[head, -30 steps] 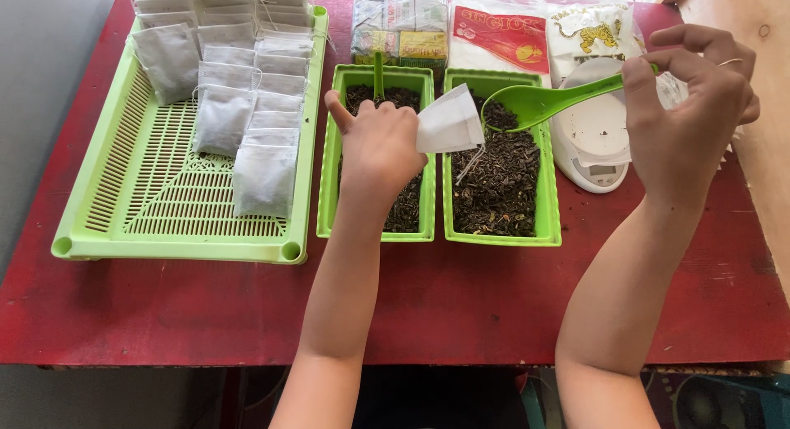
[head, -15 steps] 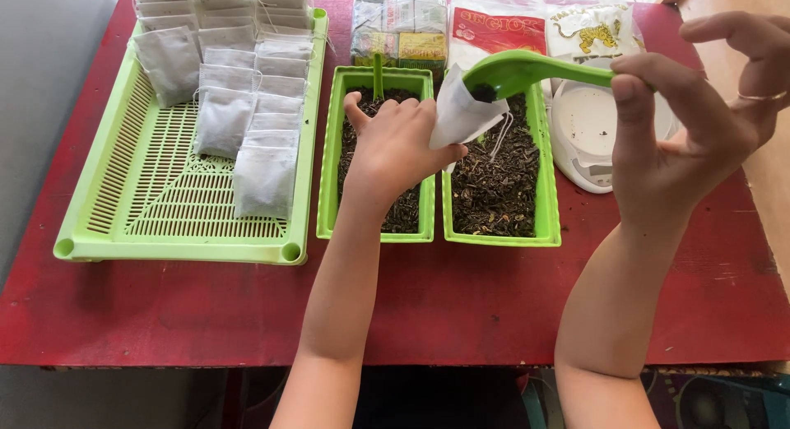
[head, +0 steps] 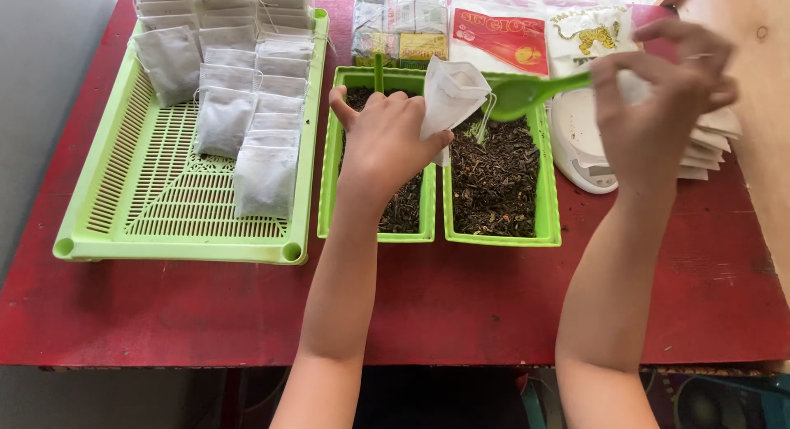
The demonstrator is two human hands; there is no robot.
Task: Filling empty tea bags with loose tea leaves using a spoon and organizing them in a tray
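Left hand [head: 383, 141] pinches bag [head: 451, 96] open; right hand [head: 658, 92] clamps scoop [head: 527, 93] at 3 o'clock. Tip slowly, bowl inside bag mouth, above tray [head: 550, 190].

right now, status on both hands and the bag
Left hand pinching white tea bag open. Right hand tipping green scoop at its mouth. Loose-tea trays below, nothing blocking.

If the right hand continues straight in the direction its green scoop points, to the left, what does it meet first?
The right hand holds a green scoop pointing left. Its bowl is already at the mouth of the white paper bag held by the left hand, so the bag comes first, though depth is hard to judge.
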